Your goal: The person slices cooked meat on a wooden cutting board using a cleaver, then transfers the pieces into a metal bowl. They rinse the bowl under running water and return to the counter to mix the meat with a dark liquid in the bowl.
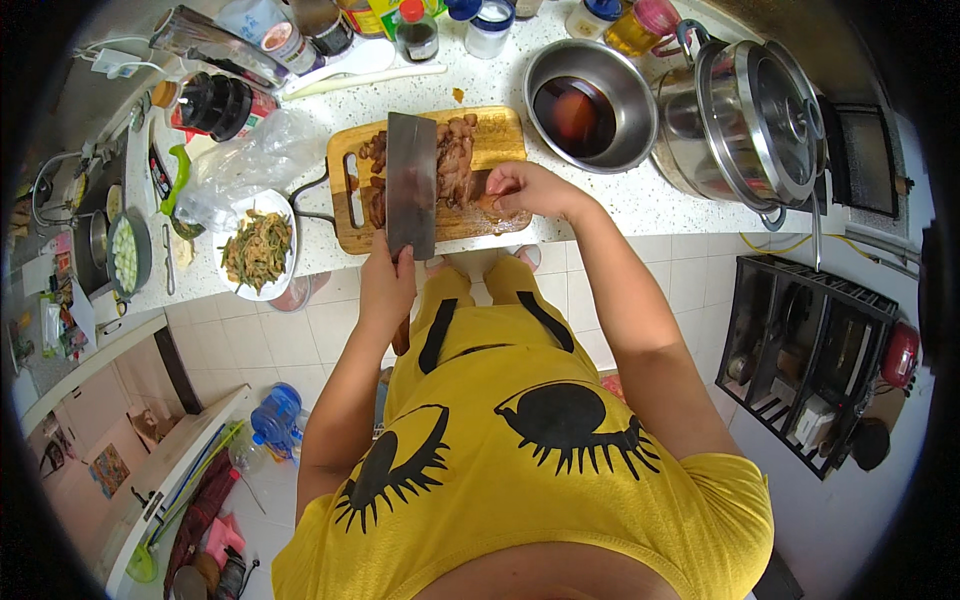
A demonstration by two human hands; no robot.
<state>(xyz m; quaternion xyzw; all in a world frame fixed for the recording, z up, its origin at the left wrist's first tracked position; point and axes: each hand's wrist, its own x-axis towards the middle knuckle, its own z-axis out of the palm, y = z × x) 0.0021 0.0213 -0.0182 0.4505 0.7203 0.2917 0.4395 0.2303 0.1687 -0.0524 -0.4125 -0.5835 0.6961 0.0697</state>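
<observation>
A broad-bladed cleaver [411, 180] is upright over the wooden cutting board [499, 124], its wooden handle pointing towards me. My left hand [386, 285] grips it around the handle, with the thumb along the blade's lower end. Brown cooked meat [456, 154] lies to the right of the blade, and smaller cut pieces [373, 150] lie to its left. My right hand [529, 191] is over the board's right end, fingertips pinched at a small brown piece [491, 202]; whether they hold it or only touch it is unclear.
A steel bowl [634, 112] of dark liquid stands right of the board, beside a lidded steamer pot [682, 135]. A plate of noodles and green beans [259, 247] sits left at the counter edge, near a plastic bag [251, 161]. Bottles and jars, including a red-capped bottle [417, 37], line the back.
</observation>
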